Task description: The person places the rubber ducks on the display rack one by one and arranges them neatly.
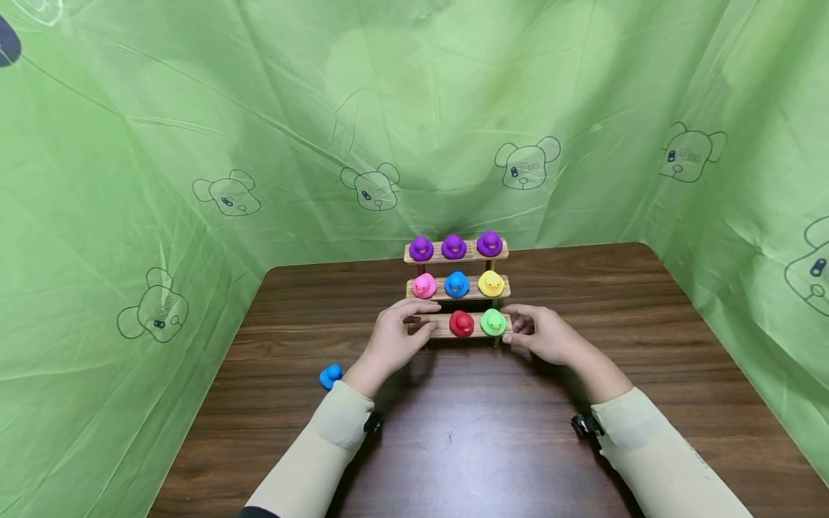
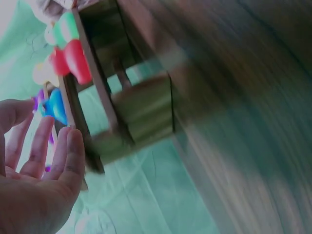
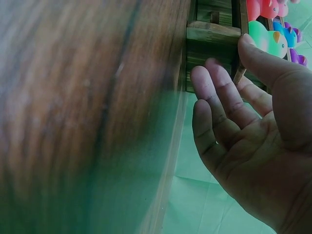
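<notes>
A three-tier wooden display rack (image 1: 440, 329) stands on the table with small rubber ducks on its steps. My left hand (image 1: 400, 332) is at the left end of the lowest step, thumb in front and fingers behind, loosely bent. At the right end, my right hand (image 1: 542, 334) has its thumb tip at the step's edge beside a green duck (image 1: 494, 322); its other fingers (image 3: 224, 90) are spread and relaxed. A red duck (image 1: 462, 324) sits left of the green one. Pink (image 1: 424, 286), blue (image 1: 456, 285) and yellow (image 1: 491, 283) ducks fill the middle step.
Three purple ducks (image 1: 453, 247) line the top step. A loose blue duck (image 1: 331, 376) lies on the brown wooden table (image 1: 466, 432), beside my left wrist. Green curtain (image 1: 440, 108) printed with bear heads hangs behind the table and along both sides.
</notes>
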Motion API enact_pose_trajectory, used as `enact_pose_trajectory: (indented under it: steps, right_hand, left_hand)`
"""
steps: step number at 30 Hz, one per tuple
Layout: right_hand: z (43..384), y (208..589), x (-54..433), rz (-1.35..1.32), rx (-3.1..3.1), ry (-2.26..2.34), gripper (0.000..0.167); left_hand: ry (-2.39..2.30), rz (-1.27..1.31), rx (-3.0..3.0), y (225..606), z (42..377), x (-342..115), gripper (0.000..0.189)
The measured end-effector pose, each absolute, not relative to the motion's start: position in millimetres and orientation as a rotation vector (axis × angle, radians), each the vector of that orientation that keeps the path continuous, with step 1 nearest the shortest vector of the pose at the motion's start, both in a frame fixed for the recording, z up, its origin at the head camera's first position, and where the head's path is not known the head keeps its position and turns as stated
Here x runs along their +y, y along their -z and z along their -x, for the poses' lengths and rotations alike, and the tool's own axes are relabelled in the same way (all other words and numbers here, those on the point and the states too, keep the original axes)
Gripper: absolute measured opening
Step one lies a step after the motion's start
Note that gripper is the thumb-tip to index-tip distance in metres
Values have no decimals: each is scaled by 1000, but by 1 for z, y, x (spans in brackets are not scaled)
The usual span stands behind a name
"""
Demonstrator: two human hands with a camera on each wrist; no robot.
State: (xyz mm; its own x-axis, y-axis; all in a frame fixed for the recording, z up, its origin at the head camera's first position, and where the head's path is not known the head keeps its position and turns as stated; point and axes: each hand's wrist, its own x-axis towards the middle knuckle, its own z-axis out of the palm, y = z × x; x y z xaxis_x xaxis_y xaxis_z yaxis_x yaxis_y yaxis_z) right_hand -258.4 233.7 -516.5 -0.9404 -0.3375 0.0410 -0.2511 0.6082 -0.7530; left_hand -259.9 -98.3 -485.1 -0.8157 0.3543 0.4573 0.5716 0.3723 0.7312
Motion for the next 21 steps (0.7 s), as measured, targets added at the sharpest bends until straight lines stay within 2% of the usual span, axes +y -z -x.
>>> enact_pose_trajectory:
  steps: [16, 21]
  right_hand:
    - [259, 518, 233, 505, 2720, 1262, 54]
    - [258, 517, 233, 495, 2719, 1259, 54]
  left_hand:
    - [1405, 556, -2472, 486, 242, -201, 31]
    - [1411, 512, -2494, 489, 238, -224, 36]
